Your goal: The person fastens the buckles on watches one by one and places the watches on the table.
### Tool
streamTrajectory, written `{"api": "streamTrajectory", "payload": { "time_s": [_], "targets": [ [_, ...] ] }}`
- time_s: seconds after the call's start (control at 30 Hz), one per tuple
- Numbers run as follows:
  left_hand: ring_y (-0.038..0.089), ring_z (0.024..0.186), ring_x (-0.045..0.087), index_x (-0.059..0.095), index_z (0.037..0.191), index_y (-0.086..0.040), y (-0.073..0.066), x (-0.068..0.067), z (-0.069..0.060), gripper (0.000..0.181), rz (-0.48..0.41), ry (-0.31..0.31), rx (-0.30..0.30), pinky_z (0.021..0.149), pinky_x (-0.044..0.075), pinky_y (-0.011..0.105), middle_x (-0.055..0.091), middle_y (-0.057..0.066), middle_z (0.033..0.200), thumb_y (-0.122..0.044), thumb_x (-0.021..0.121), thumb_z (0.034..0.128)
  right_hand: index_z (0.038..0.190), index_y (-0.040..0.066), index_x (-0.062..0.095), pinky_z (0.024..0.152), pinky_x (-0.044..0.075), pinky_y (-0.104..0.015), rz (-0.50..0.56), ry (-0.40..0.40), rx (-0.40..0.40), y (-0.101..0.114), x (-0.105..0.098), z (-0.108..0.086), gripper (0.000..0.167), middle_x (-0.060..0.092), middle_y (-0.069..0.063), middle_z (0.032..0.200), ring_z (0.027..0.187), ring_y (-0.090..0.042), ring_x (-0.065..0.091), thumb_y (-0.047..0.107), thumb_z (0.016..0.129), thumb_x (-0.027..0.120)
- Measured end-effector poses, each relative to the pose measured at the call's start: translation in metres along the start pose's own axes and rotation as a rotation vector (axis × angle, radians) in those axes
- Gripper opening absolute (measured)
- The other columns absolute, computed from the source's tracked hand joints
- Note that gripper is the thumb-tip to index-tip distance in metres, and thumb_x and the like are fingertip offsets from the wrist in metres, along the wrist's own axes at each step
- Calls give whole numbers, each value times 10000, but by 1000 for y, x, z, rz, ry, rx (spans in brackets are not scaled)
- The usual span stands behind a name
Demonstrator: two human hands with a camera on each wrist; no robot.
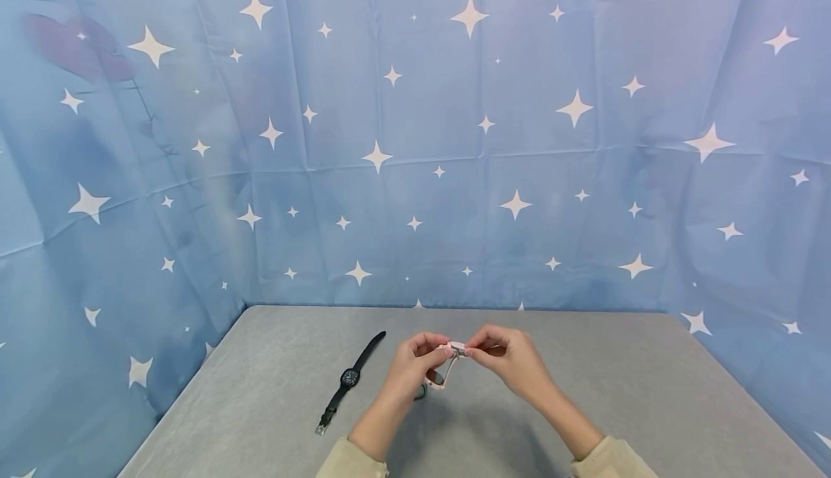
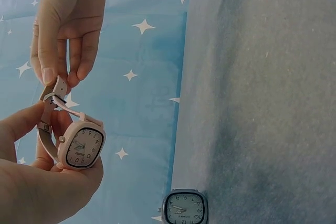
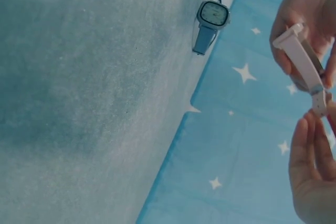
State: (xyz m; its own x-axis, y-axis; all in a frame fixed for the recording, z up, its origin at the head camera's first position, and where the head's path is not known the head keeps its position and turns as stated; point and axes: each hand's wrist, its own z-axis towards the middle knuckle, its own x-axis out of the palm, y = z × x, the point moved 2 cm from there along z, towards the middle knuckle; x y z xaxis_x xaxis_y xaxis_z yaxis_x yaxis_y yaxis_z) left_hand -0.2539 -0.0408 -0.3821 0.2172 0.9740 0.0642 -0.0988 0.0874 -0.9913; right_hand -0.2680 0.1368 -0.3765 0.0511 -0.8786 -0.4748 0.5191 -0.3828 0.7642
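Observation:
Raised over the table, a pink wristwatch [image 2: 82, 146] with a rounded square dial hangs between both hands, its strap looped round and the buckle [image 2: 54, 98] at the strap's end. My left hand [image 1: 409, 366] grips the strap near the buckle, with fingers behind the watch case. Thumb and fingers of my right hand [image 1: 515, 363] pinch the strap's tip [image 3: 319, 103], which lies through the buckle. Whether the buckle's pin sits in a hole cannot be made out.
A black wristwatch [image 1: 350, 378] lies stretched out on the grey table [image 1: 260, 363], left of my hands. A blue-grey wristwatch [image 3: 214, 14] rests on the table too, mostly hidden behind my left hand in the head view. Blue star-patterned cloth [image 1: 415, 132] surrounds the table.

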Motion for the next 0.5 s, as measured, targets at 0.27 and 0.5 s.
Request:
{"api": "streamTrajectory", "payload": {
  "time_s": [0.27,0.5],
  "targets": [
    [124,635,519,598,974,20,0,0,0,207,-1,-7,-6,546,482,304,594,71,833,-130,625,834,776,162,640,629,505,-231,-37,29,-24,0,0,1,44,627,56,747,694,-109,618,155,787,682],
    [124,652,523,598,973,28,1,0,0,212,0,-14,-10,522,458,248,599,75,836,-124,628,829,764,175,632,635,499,-210,-87,73,-26,-1,-1,3,73,631,48,734,682,-87,610,124,794,674]
  ]
}}
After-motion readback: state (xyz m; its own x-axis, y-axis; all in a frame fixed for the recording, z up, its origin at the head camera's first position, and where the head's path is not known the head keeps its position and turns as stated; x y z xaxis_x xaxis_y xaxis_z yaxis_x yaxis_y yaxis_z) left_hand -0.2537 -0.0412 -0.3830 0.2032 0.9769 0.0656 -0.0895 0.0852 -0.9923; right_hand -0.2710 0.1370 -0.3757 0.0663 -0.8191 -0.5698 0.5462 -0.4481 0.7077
